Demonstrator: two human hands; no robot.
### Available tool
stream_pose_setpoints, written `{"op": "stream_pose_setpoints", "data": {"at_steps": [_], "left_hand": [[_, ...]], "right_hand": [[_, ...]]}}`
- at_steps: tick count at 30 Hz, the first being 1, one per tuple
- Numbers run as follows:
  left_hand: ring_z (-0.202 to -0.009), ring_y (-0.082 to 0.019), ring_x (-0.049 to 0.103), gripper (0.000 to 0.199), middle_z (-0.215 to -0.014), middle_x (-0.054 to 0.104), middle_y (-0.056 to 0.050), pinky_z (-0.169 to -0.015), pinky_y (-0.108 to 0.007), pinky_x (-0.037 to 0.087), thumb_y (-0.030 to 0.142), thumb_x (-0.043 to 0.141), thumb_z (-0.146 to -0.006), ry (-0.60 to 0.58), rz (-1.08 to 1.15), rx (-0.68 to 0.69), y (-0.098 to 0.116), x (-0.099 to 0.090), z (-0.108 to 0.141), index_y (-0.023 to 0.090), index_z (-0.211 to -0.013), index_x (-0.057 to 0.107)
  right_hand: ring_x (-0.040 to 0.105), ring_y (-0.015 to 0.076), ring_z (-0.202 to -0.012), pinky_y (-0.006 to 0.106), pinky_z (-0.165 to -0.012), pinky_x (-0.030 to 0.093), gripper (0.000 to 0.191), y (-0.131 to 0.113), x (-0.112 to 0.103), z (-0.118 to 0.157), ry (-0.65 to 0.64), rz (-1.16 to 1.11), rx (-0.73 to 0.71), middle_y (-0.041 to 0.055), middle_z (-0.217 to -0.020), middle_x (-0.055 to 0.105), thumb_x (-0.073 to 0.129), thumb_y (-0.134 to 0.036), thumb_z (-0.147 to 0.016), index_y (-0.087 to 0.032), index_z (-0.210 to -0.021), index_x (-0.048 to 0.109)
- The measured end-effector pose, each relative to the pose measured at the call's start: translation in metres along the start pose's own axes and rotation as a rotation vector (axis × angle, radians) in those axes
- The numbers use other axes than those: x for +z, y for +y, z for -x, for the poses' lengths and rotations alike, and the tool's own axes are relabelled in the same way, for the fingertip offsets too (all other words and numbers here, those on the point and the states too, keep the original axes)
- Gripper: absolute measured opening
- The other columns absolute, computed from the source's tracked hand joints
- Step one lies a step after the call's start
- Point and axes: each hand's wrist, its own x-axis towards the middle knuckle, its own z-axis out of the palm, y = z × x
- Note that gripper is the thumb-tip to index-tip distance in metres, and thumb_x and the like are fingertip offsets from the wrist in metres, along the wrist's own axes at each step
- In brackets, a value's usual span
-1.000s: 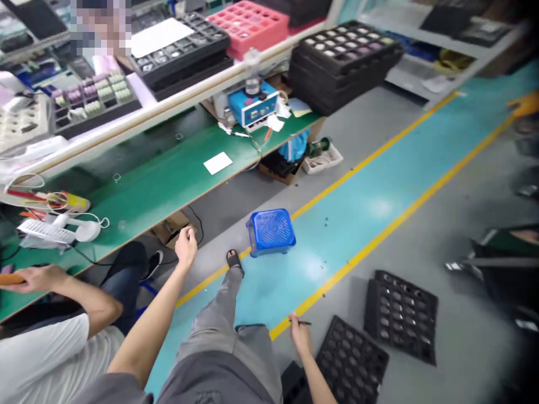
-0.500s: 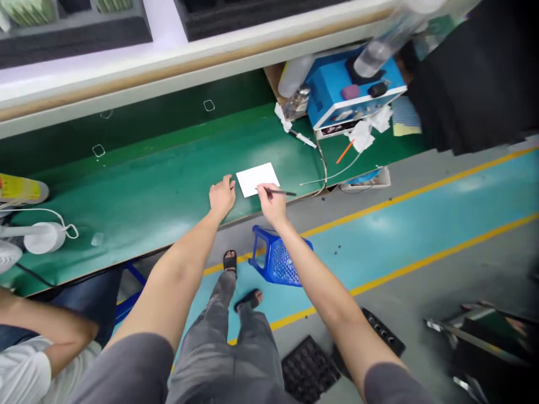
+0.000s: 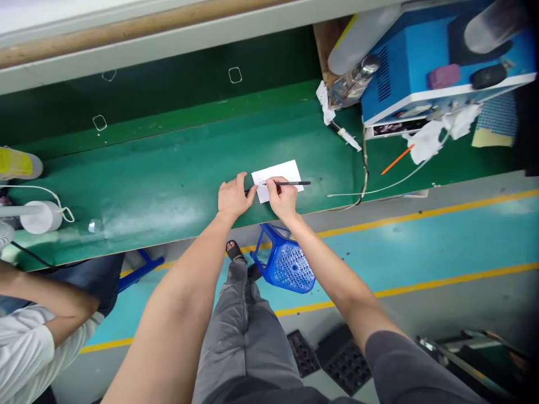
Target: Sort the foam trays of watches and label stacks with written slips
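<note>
A small white sheet of paper (image 3: 275, 170) lies on the green bench top (image 3: 177, 174). My right hand (image 3: 284, 199) rests on its lower right part, closed round a dark pen (image 3: 295, 183). The pen lies nearly level, its tip toward the left of the paper. My left hand (image 3: 236, 196) lies on the bench at the paper's left edge, fingers apart and slightly bent, thumb reaching the sheet's border. Faint marks seem to show near the pen tip, too small to read.
At the right stands a blue machine (image 3: 425, 62), with a syringe (image 3: 347, 137), crumpled tissue (image 3: 425, 140) and an orange stick (image 3: 398, 159) near it. A blue stool (image 3: 290, 264) stands below the bench. Another person's arm (image 3: 50, 297) is at lower left.
The view has shifted closer to the bench. My left thumb has come to the paper's edge. The pen in my right hand has moved toward the left part of the sheet.
</note>
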Motion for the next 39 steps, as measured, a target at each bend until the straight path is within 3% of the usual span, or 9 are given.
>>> {"op": "stream_pose_setpoints", "data": {"at_steps": [19, 31, 39], "left_hand": [[-0.110, -0.032, 0.066, 0.058, -0.118, 0.069, -0.018, -0.102, -0.045, 0.046, 0.055, 0.040, -0.102, 0.000, -0.012, 0.015, 0.004, 0.000, -0.001, 0.014, -0.142, 0.048], [-0.114, -0.033, 0.065, 0.058, -0.118, 0.069, -0.018, -0.104, -0.046, 0.045, 0.055, 0.042, -0.101, -0.005, 0.015, -0.004, 0.004, 0.001, -0.002, 0.015, -0.142, 0.049], [-0.114, -0.032, 0.065, 0.057, -0.119, 0.068, -0.018, -0.104, -0.045, 0.045, 0.055, 0.041, -0.102, -0.016, 0.003, 0.004, 0.004, 0.001, -0.002, 0.015, -0.142, 0.048]], "right_hand": [[0.065, 0.0148, -0.078, 0.028, -0.079, 0.053, 0.056, 0.009, 0.000, 0.001, -0.061, 0.071, -0.097, 0.0094, -0.086, 0.071, 0.042, -0.061, -0.102, -0.014, -0.090, 0.070], [0.067, 0.0143, -0.082, 0.028, -0.078, 0.054, 0.048, 0.012, 0.002, -0.001, 0.008, 0.080, -0.139, 0.0087, -0.089, 0.072, 0.043, -0.053, -0.104, -0.015, -0.089, 0.069], [0.065, 0.0134, -0.079, 0.028, -0.076, 0.052, 0.050, 0.011, 0.000, 0.001, -0.025, 0.070, -0.091, 0.0085, -0.088, 0.071, 0.043, -0.056, -0.103, -0.015, -0.091, 0.069]]}}
